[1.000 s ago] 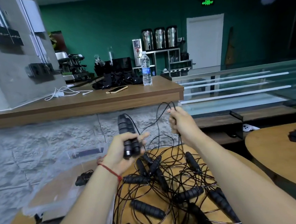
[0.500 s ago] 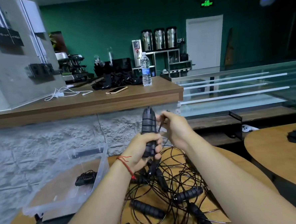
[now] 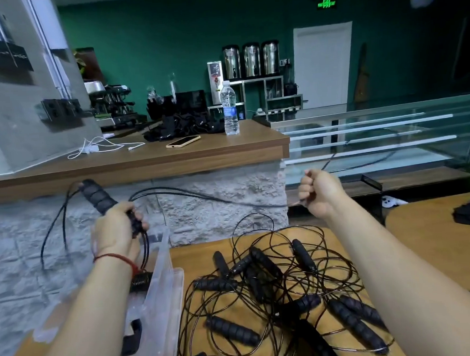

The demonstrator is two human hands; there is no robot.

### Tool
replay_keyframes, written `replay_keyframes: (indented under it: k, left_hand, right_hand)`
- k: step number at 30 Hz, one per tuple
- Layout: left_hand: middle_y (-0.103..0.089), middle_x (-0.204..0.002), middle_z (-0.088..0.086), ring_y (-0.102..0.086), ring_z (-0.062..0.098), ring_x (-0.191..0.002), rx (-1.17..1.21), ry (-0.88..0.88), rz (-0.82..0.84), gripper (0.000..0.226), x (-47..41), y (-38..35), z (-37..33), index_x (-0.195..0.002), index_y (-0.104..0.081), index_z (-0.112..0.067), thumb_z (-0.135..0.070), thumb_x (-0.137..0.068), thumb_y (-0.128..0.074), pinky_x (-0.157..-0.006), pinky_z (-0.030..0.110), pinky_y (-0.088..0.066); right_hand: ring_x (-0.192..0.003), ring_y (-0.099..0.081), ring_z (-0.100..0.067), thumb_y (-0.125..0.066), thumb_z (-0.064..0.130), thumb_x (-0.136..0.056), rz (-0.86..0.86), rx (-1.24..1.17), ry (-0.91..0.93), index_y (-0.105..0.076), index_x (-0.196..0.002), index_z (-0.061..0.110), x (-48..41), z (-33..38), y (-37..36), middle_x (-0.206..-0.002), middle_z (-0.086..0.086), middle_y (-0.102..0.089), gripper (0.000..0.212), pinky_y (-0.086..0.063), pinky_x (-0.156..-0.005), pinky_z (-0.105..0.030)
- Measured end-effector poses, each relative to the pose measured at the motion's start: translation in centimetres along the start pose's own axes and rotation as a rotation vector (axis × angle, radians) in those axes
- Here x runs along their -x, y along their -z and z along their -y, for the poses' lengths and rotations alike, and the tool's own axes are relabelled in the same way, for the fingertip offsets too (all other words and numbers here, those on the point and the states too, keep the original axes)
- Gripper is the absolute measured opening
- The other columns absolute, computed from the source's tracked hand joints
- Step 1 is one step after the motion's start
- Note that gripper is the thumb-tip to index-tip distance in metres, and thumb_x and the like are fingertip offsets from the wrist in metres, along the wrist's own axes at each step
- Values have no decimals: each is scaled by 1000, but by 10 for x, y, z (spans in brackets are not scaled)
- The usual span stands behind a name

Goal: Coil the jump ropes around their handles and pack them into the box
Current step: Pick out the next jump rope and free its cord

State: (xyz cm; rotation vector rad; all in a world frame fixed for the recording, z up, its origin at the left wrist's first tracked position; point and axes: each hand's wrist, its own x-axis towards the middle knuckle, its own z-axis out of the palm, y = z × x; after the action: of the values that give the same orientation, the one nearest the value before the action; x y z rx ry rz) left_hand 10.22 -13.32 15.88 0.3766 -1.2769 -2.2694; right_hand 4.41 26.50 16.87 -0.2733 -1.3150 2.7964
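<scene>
Noted table [image 3: 195, 260] across 5 to 6 o'clock of view, loaded with pile [image 3: 276, 288] of loose ropes, uncoiled and tangled. Located box [image 3: 167, 297] just beside pile at its 9 o'clock, clear-walled, holding one coiled rope [image 3: 141, 280]; rest of contents partly hidden behind left forearm. Found left hand [image 3: 116, 232] above box, wrapped tight round lower end of paired handles [image 3: 99, 198]. Found right hand [image 3: 321, 191] well apart at 3 o'clock of left, raised beyond far edge of table, curled to a fist and gripping cord [image 3: 202, 197]. Traced cord from the left grip across to 3 o'clock, near taut and near level, into right fist. Recorded handles' long axis as tilted: free end pointing to 11 o'clock, gripped end to 5 o'clock. Observed slack loops off free end, hanging toward 7 o'clock. Judged step in hand as winding. Judged next turn to depend on bringing cord from 3 o'clock back across that 11-to-5 axis, roughly square to it. Judged right hand the working one, left the nearer to box for the drop
</scene>
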Motion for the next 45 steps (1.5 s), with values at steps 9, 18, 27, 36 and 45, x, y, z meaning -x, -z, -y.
replay_keyframes:
  k: [9, 18, 27, 36, 45]
  left_hand:
    - [-48, -65, 9, -48, 18, -46, -501, -30, 252, 19, 33, -36, 44, -96, -49, -9, 4, -91, -61, -44, 26, -39]
    - [-54, -78, 10, -56, 21, -58, -729, -38, 543, 25, 33, -102, 97, -104, -49, -15, -1, -89, -66, -55, 36, -51]
    - [-56, -88, 4, -56, 25, -77, -925, -198, 349, 33, -44, -149, 164, -109, -46, -16, -23, -96, -75, -65, 33, -42]
    - [-68, -93, -3, -65, 15, -81, -1020, -44, 359, 32, -39, -91, 234, -108, -56, -24, -18, -89, -80, -66, 29, -44]
    - [-74, -92, -26, -72, 6, -87, -1214, -124, 491, 48, -33, -68, 257, -116, -60, -51, -41, -70, -69, -79, 40, -62]
  right_hand:
    - [-41, -21, -6, -35, 19, -113, -23, 303, -48, -44, -84, 21, 1, -16, -5, -59, 6, -33, 30, -9, -36, -19]
    - [-52, -27, -9, -35, 9, -103, -192, 214, 90, -63, -99, 17, -63, -32, 42, -67, 5, -37, 30, -23, -43, -21]
    - [-137, -53, -36, -51, 44, -109, -372, 323, -3, -53, -149, 22, -153, -21, 89, -152, -8, -54, 46, -41, -114, -53]
    - [-153, -35, -29, -53, 30, -108, -312, 512, -46, -47, -156, 20, -172, -100, 98, -165, -3, -40, 50, -29, -123, -50]
    - [-128, -53, 10, -57, 13, -106, 155, 813, 384, -71, -132, 28, -150, -145, 45, -141, 15, -63, 34, -37, -106, -8]
